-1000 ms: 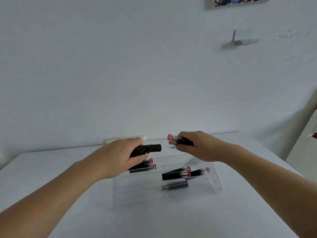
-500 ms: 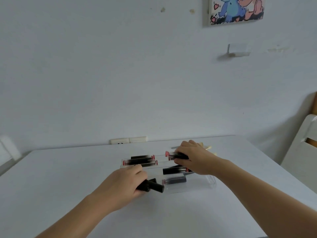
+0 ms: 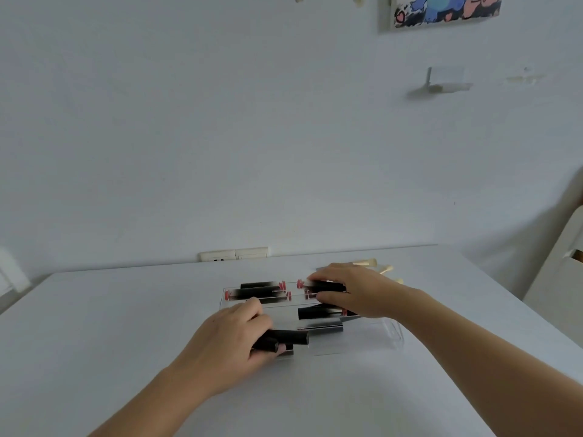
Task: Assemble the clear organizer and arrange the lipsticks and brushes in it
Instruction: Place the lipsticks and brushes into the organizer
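Observation:
A clear organizer tray (image 3: pixel 392 337) lies on the white table (image 3: pixel 94 326) with several black lipsticks with red ends (image 3: pixel 262 293) lying in its rows. My left hand (image 3: pixel 227 339) grips black lipsticks (image 3: pixel 288 337) at the tray's front left corner. My right hand (image 3: pixel 356 293) holds a black lipstick with a red end (image 3: pixel 315 284) over the tray's back right row. Behind my right hand lie brushes with pale bristles (image 3: pixel 375 265), partly hidden.
A wall socket strip (image 3: pixel 233 254) sits at the table's back edge. A white chair (image 3: pixel 564 266) stands at the right. A picture (image 3: pixel 441 9) and a small wall bracket (image 3: pixel 446 78) hang on the white wall.
My left hand has come down from above the tray's back to its front left corner with its lipsticks. My right hand has lowered its lipstick into the back right row. The view tilted up.

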`<act>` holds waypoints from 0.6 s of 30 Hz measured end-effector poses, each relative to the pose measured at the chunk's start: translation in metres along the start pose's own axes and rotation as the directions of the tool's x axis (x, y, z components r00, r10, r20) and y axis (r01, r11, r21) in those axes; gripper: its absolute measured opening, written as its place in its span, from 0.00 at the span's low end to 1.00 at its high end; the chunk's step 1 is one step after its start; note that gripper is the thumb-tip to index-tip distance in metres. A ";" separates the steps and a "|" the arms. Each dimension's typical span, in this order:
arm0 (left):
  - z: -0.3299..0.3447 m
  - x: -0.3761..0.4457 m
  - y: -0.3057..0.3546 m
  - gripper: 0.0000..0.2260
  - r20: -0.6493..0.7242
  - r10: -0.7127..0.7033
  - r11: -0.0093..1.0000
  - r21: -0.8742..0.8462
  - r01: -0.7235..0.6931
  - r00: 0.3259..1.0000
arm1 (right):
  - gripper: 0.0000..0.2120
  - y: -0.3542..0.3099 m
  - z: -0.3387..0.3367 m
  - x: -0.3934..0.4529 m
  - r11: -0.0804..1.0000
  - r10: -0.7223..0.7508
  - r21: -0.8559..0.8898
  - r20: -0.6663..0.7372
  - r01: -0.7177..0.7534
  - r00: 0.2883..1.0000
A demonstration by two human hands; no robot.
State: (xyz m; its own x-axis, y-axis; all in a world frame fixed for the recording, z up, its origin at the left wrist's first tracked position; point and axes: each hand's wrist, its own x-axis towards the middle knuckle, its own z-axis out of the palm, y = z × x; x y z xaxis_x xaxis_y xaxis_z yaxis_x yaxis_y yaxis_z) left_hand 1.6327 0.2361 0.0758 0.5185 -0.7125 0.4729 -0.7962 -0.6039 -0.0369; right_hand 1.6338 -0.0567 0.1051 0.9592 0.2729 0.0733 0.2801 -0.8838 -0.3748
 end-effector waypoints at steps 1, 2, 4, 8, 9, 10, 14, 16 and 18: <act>-0.001 0.001 0.000 0.15 0.007 -0.003 1.000 0.001 0.003 1.000 | 0.20 0.001 0.000 0.001 1.000 0.004 -0.004 0.004 -0.004 1.000; -0.002 0.002 -0.001 0.14 0.018 -0.003 1.000 0.005 0.003 1.000 | 0.21 0.002 0.000 0.001 1.000 0.009 -0.007 0.004 -0.009 1.000; -0.001 0.002 -0.002 0.11 0.040 -0.001 1.000 0.012 0.001 0.999 | 0.22 0.003 0.002 0.000 1.000 0.017 -0.005 -0.004 -0.017 1.000; 0.002 0.002 -0.004 0.13 0.058 -0.010 1.000 0.012 0.010 0.998 | 0.21 0.003 0.005 -0.004 1.000 0.005 0.017 -0.023 -0.005 1.000; 0.002 0.002 -0.004 0.13 0.056 -0.013 1.000 0.013 0.012 0.998 | 0.21 0.004 0.005 -0.004 1.000 0.003 0.023 -0.027 -0.003 1.000; 0.003 0.002 -0.005 0.12 0.050 -0.015 1.000 0.009 0.014 0.999 | 0.20 0.004 0.005 -0.005 1.000 0.002 0.027 -0.033 -0.001 0.999; 0.007 0.002 -0.005 0.14 0.050 -0.040 0.999 -0.019 0.041 0.998 | 0.20 0.003 0.007 -0.006 1.000 -0.001 0.014 -0.054 0.002 0.999; 0.008 0.005 -0.004 0.18 0.043 -0.048 0.999 0.001 0.048 0.998 | 0.20 0.003 0.007 -0.005 1.000 -0.011 0.000 -0.053 0.011 0.999; 0.009 0.008 -0.003 0.24 0.040 -0.042 0.998 0.050 0.040 0.998 | 0.20 0.004 0.008 -0.005 1.000 -0.015 -0.009 -0.067 0.014 0.998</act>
State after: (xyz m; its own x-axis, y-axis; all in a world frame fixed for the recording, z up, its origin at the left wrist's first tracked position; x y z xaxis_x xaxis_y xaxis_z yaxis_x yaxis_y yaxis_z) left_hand 1.6422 0.2287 0.0721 0.5634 -0.7005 0.4380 -0.7585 -0.6487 -0.0619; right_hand 1.6300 -0.0585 0.0961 0.9554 0.2599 0.1406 0.2940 -0.8833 -0.3652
